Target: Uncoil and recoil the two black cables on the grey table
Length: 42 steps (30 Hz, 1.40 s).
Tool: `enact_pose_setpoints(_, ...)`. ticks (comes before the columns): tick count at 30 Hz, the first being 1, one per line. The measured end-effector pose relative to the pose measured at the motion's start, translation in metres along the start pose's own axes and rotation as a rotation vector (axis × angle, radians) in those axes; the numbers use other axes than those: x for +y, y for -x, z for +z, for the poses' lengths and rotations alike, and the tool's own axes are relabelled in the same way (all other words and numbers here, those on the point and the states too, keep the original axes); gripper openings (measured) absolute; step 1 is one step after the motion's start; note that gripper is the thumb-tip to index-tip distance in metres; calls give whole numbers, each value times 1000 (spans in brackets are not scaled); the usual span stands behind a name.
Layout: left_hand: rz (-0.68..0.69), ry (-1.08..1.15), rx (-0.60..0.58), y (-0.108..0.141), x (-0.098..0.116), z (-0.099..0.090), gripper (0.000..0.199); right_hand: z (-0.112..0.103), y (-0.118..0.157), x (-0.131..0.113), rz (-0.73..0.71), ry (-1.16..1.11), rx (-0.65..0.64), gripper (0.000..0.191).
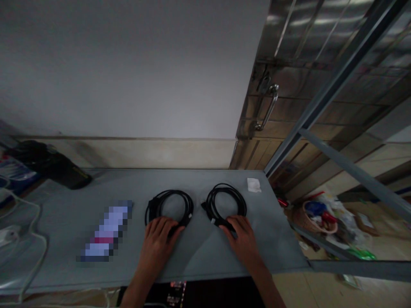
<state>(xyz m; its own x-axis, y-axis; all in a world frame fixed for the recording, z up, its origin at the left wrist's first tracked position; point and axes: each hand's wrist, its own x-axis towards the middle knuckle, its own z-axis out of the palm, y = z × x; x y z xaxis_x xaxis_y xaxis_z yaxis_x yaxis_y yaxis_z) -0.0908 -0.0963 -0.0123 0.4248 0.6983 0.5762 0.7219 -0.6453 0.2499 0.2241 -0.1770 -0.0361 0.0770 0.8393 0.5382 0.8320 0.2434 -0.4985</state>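
Note:
Two coils of black cable lie side by side on a grey table. At the near edge of the left coil [189, 201], my left hand [160, 235] has its fingers curled over the strands and its thumb along the right side. My right hand [242, 237] closes on the near edge of the right coil [242, 201] in the same way, thumb toward the middle. A dark connector end shows on the left side of each coil. My palms and the strands under my fingers are hidden.
A pixelated phone-like object [107, 231] lies left of my hands on the table [205, 265]. Behind it rests a black bottle-like item [64, 171]. A white cord [40, 226] runs down the left. Grey metal framing [334, 98] bounds the right; a small white paper [254, 185] sits near that corner.

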Motion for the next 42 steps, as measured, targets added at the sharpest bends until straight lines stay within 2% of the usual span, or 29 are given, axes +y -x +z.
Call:
enact_pose_setpoints(7, -13, 11, -9, -4, 1, 10, 12, -1, -1, 0, 5, -9, 9, 23)
enact_pose_setpoints(11, 21, 32, 10, 0, 7, 4, 26, -5, -1, 0, 8, -63, 14, 19)
enact_pose_setpoints(17, 11, 122, 53, 9, 20, -6, 26, -8, -5, -2, 29, -120, -33, 28)
enact_pose_setpoints(21, -6, 144, 51, 12, 20, -7, 26, -11, -17, -3, 60, -172, -100, 36)
enact_pose_setpoints(25, -36, 161, 60, 8, 19, -7, 22, -25, -41, -8, 95, -257, -123, 36)
enact_pose_setpoints(29, -40, 157, 84, 7, 19, -6, 19, -54, -74, -24, 238, -483, -68, 37)
enact_pose_setpoints(33, -59, 175, 80, 9, 19, -6, 18, -97, -107, -53, 335, -602, 121, 37)
enact_pose_setpoints(38, -144, 310, 15, 13, 19, -9, 22, -163, -138, -110, 228, -775, 365, 33)
enact_pose_setpoints(42, -226, 442, -68, 17, 38, -14, 41, -207, -146, -155, 130, -874, 582, 29)
